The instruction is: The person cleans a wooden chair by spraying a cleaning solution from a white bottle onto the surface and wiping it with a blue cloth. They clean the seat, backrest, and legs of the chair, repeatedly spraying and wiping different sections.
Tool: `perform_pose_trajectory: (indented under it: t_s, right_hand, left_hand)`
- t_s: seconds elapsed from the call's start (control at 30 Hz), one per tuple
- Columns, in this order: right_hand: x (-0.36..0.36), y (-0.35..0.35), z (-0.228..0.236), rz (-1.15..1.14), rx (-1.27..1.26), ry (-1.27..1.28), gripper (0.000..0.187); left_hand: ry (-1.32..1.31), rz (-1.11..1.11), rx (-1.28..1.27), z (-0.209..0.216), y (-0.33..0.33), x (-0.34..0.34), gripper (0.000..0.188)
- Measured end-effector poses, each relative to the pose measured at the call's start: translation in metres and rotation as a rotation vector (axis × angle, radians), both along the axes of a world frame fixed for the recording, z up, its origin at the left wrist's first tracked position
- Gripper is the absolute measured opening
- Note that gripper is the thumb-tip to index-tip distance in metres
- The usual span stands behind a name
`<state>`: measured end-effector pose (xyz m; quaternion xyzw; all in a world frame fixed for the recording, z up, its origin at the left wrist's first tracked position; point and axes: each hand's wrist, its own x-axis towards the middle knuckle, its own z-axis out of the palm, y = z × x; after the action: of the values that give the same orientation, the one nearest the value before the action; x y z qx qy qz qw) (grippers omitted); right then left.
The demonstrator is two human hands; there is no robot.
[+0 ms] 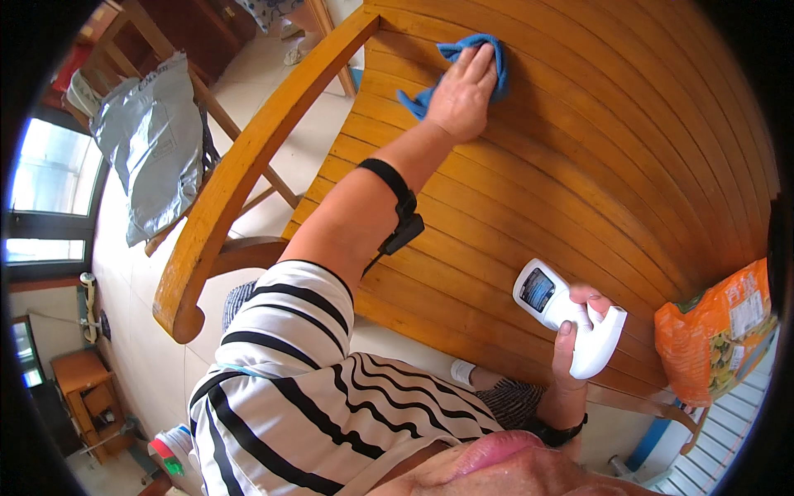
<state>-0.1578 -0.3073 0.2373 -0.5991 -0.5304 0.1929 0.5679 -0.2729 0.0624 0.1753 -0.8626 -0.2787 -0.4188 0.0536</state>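
Observation:
My left hand (465, 97) presses a blue cloth (499, 73) against the slatted wooden bench (463, 198), close to its far left end. The fingers lie together on the cloth, and its loose corners stick out on both sides. In my right hand (566, 351) is a white spray bottle (599, 343), tilted over the bench's near right part. Fingers wrap round its neck by the trigger. A dark label shows on the white body, which points away to the left.
A curved wooden armrest (248, 174) borders the bench on the left. Beyond it, a grey plastic bag (157, 140) hangs over a wooden chair. An orange printed bag (715, 335) rests at the bench's right end, by a white slatted rack (728, 422).

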Motion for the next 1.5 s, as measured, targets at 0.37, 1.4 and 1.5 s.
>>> perform_pose_trajectory:
  t_s: [0.37, 1.4, 1.5]
  right_hand:
    - [0.002, -0.002, -0.003, 0.016, 0.002, 0.017, 0.044]
    - [0.004, 0.001, -0.010, -0.068, 0.338, -0.224, 0.059]
    - [0.004, 0.002, -0.011, -0.086, 0.333, -0.220, 0.057]
  left_hand:
    - [-0.213, 0.731, -0.712, -0.086, 0.037, -0.102, 0.047]
    - [0.616, 0.079, -0.602, -0.074, -0.203, -0.109, 0.063]
    - [0.652, 0.091, -0.539, -0.069, -0.214, -0.110, 0.060]
